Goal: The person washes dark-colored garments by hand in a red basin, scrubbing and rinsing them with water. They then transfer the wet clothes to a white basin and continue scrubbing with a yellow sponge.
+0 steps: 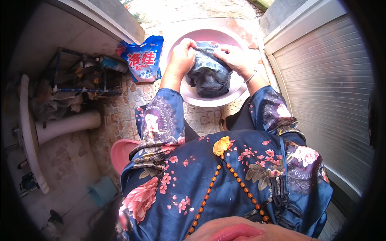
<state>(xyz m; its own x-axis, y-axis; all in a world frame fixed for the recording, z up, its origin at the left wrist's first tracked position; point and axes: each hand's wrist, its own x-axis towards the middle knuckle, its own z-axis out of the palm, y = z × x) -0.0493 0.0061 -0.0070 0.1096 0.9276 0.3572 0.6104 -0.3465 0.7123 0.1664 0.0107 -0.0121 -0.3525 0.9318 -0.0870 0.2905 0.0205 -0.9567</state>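
A dark blue-grey garment (210,76), bunched up and wet-looking, hangs between my two hands over a pale pink basin (196,100). My left hand (183,58) pinches the cloth at its upper left edge, fingers closed. On the opposite side my right hand (237,60), with a bracelet at the wrist, grips the upper right edge between thumb and fingers. The garment's lower folds droop toward the basin; what kind of clothing it is cannot be told. It hides much of the basin's inside.
Left of the basin stands a blue detergent bag (142,59). Farther left are a rack (82,90) with a bottle and a white pedestal sink (30,132). A pink tub (122,154) sits near my left side. A ribbed door (327,76) stands at right.
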